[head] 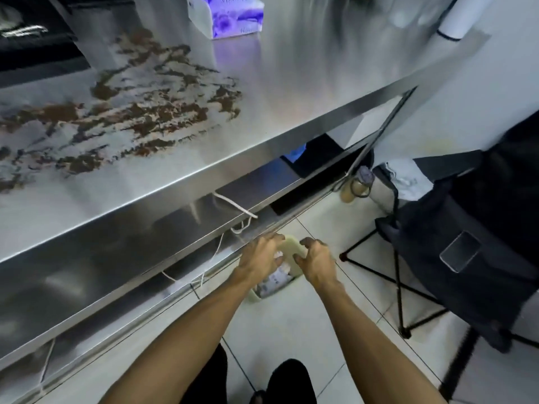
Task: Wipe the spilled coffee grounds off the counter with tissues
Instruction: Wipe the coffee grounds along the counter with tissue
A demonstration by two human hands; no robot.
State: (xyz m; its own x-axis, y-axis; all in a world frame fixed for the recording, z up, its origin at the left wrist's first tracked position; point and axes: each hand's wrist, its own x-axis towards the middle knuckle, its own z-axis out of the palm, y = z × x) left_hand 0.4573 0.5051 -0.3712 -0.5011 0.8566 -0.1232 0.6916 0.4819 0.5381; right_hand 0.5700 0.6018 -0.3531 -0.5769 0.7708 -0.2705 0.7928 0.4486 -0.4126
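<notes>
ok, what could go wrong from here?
1. Grounds smear wide across the counter, close to its front edge; a wipe toward it may drop them on the shelf below.
2. Both hands, left and right, are down at the bin; no fresh tissue shows in them, and the box sits far back.

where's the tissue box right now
In the head view, the tissue box sits top centre on the steel counter, just beyond the coffee grounds.

Counter (291, 91) brushed glossy steel; coffee grounds (140, 112) gritty brown; floor (291, 325) glossy tile.
</notes>
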